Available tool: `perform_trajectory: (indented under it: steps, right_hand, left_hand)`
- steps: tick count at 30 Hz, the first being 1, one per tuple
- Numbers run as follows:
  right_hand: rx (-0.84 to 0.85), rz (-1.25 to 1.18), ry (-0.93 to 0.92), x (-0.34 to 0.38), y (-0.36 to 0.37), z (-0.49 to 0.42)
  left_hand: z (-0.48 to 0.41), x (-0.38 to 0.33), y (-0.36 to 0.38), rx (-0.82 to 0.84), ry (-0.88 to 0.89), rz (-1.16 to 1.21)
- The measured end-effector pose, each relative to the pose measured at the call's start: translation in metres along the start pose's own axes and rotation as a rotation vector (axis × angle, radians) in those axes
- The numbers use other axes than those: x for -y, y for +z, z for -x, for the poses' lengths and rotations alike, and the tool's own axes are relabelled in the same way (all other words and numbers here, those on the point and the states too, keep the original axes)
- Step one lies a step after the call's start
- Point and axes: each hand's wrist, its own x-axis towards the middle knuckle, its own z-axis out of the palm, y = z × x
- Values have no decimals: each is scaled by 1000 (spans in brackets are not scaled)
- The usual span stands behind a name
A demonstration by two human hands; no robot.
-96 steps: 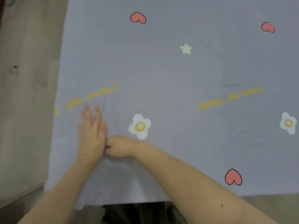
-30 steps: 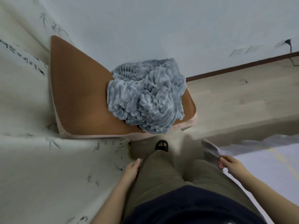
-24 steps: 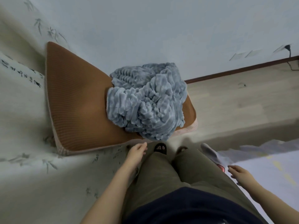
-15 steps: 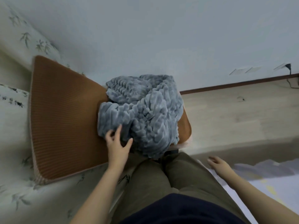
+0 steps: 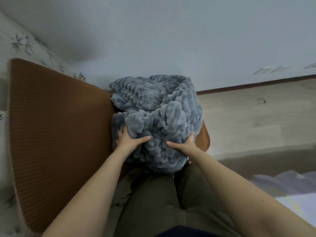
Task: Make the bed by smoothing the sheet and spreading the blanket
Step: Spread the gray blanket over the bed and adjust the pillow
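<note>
Blanket: grey-blue plush blanket [image 5: 159,117] — bunched in a rumpled heap with a ribbed pile, not spread out. It sits at the right end of the brown mat, far side against the wall, near edge hanging over toward the person's legs.
Left hand: left hand [image 5: 127,140] at the heap's lower left. Fingers are pushed up into a fold and curled round it, thumb stretched to the right across the pile. It grips the blanket.
Right hand: right hand [image 5: 185,144] at the heap's lower right. Thumb points left over the front and the fingers wrap round the right flank. It grips the blanket.
Hand spacing: apart, with a bulge of fabric between the two thumbs.
Lift: cannot tell whether the heap is clear of the mat or resting on it.
Mat: brown ribbed mat [image 5: 56,134] with pale edging, mostly bare to the left of the heap. One corner shows just right of the right hand.
Sheet: pale lavender sheet [image 5: 294,182] at the lower right of the view — edge rumpled, well apart from the blanket.
Patterned fabric: pale patterned fabric [image 5: 22,41] with a leaf print, along the left edge beside the mat.
Wall: plain pale wall [image 5: 153,40] behind the heap.
Floor: light wood-look floor [image 5: 256,117] to the right, with a dark skirting board [image 5: 256,83] where it meets the wall.
Legs: olive trousers [image 5: 162,202] directly below the heap, between the two bare forearms.
</note>
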Motion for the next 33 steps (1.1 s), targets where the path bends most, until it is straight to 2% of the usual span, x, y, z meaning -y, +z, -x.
perform_trajectory:
  steps: [2, 3, 6, 9, 16, 19, 26, 30, 33]
  right_hand:
    - [-146, -61, -18, -3, 22, -4]
    - [-166, -107, -11, -1, 29, -5]
    - [-62, -192, -27, 9, 35, 0]
    - [-15, -122, -68, 24, 20, 15]
    - [-216, -339, -116, 21, -28, 73]
    - [-291, -485, -99, 18, -61, 99]
    - [-558, -578, -298, -6, -138, 177]
    - [-733, -584, -481, -24, -183, 237]
    - [-902, -590, -662, -34, -217, 300]
  left_hand:
    - [-5, -7, -3, 36, 8, 202]
    - [-6, -11, -5, 66, -5, 266]
    - [-11, -25, -10, 162, -38, 280]
    - [-16, -44, -6, 246, -67, 344]
    - [-7, -115, 33, 401, -4, 153]
    - [17, -149, 57, 487, 62, 140]
    - [99, -212, 122, 703, 303, 108]
    - [170, -247, 163, 816, 446, 105]
    - [240, -275, 193, 930, 618, 130]
